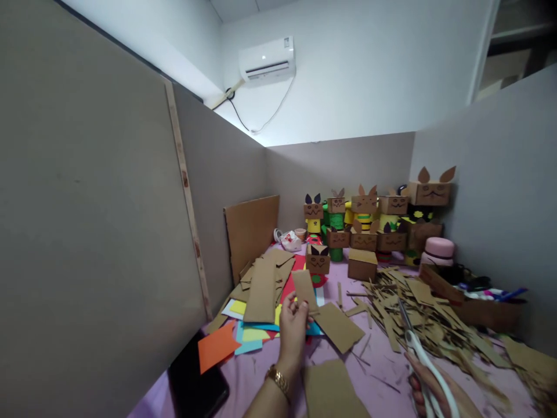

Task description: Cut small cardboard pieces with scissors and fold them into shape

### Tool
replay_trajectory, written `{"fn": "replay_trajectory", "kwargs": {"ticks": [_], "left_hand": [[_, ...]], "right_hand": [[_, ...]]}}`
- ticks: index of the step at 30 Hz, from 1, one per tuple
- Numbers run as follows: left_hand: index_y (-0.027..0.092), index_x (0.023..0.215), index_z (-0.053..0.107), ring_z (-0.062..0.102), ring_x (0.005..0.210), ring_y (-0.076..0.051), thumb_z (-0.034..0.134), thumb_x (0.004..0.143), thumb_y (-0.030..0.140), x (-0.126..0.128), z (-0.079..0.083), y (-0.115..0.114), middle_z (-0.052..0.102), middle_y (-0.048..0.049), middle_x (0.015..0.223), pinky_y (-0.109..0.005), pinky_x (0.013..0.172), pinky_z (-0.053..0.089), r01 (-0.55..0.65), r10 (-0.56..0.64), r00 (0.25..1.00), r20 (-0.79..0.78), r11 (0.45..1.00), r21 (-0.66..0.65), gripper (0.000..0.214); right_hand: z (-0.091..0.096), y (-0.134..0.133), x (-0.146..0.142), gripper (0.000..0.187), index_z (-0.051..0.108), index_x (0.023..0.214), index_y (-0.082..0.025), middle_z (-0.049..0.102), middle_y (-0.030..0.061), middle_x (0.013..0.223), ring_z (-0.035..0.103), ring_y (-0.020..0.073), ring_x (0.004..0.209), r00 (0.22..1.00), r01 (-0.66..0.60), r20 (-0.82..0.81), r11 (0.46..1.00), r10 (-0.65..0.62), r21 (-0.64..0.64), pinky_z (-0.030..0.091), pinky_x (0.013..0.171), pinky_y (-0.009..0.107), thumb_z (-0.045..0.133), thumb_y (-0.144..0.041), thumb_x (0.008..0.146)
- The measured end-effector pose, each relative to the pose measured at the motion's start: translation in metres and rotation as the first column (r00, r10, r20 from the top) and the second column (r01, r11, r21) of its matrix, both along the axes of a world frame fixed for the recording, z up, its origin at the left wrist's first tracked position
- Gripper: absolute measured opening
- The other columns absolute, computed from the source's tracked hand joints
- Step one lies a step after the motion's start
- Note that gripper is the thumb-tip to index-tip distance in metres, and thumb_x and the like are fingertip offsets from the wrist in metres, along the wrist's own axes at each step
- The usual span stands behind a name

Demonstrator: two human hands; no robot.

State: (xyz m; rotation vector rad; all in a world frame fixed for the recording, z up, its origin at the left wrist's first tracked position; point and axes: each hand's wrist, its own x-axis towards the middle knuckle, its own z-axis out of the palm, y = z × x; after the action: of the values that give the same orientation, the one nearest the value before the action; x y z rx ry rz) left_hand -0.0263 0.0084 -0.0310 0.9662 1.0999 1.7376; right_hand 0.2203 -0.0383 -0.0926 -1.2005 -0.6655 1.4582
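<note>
My left hand (293, 328) is raised over the purple table (383, 371), fingers pinched on a narrow brown cardboard strip (304, 289) that stands upright above it. A gold watch sits on that wrist. My right hand (424, 386) is at the lower right, closed round the white handles of a pair of scissors (415, 345) whose blades point up and away. Flat cardboard pieces (337, 326) lie just right of the left hand, and another (331, 389) lies near the front edge.
Grey partition walls (96, 232) enclose the table on three sides. Coloured paper sheets (217, 345) and a black phone (195, 386) lie at the left. A heap of cardboard scraps (426, 313) fills the right. Several cardboard box figures (365, 220) stand at the back, beside a pink container (438, 251).
</note>
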Motion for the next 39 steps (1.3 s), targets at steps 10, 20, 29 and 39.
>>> {"fn": "replay_trajectory", "kwargs": {"ticks": [10,20,29,39], "left_hand": [[0.012,0.091,0.057,0.047,0.041,-0.007,0.064,0.063,0.042,-0.022,-0.006,0.016,0.052,0.0045,0.056,-0.019,0.041,0.036,0.003,-0.011,0.982,-0.188,0.999,-0.039,0.042],[0.016,0.091,0.063,0.057,0.089,-0.026,0.051,0.072,0.027,-0.042,-0.005,0.019,0.066,-0.0106,0.09,-0.038,0.081,0.04,-0.182,0.16,0.717,-0.679,0.983,0.04,0.024],[0.015,0.097,0.059,0.047,0.106,-0.03,0.054,0.069,0.015,-0.033,-0.013,0.01,0.061,-0.0134,0.103,-0.047,0.094,0.03,-0.2,0.194,0.484,-0.853,0.974,0.108,0.028],[0.016,0.114,0.049,0.061,0.092,-0.023,0.044,0.08,0.024,-0.051,-0.011,0.021,0.064,-0.0124,0.102,-0.036,0.078,0.048,-0.344,0.353,0.686,-0.636,0.928,0.144,0.036]], "right_hand": [[0.037,-0.018,-0.024,0.039,0.046,0.086,-0.021,0.048,-0.0118,0.044,0.044,0.0048,0.031,0.981,0.024,0.184,0.985,-0.056,0.172,0.031,0.03,0.012,0.069,-0.043,0.063],[0.029,-0.014,-0.021,0.046,0.048,0.097,-0.019,0.042,-0.0125,0.042,0.038,0.0053,0.03,0.949,-0.044,0.313,0.974,-0.029,0.223,0.029,0.029,0.014,0.067,-0.042,0.063],[0.02,-0.009,-0.018,0.055,0.046,0.098,-0.018,0.045,-0.0118,0.039,0.039,0.007,0.029,0.935,-0.067,0.354,0.98,-0.003,0.187,0.03,0.029,0.016,0.069,-0.047,0.058],[0.017,-0.008,-0.015,0.051,0.052,0.094,-0.02,0.044,-0.0109,0.037,0.042,0.0087,0.027,0.932,-0.02,0.36,0.987,-0.04,0.161,0.032,0.029,0.019,0.067,-0.05,0.056]]}}
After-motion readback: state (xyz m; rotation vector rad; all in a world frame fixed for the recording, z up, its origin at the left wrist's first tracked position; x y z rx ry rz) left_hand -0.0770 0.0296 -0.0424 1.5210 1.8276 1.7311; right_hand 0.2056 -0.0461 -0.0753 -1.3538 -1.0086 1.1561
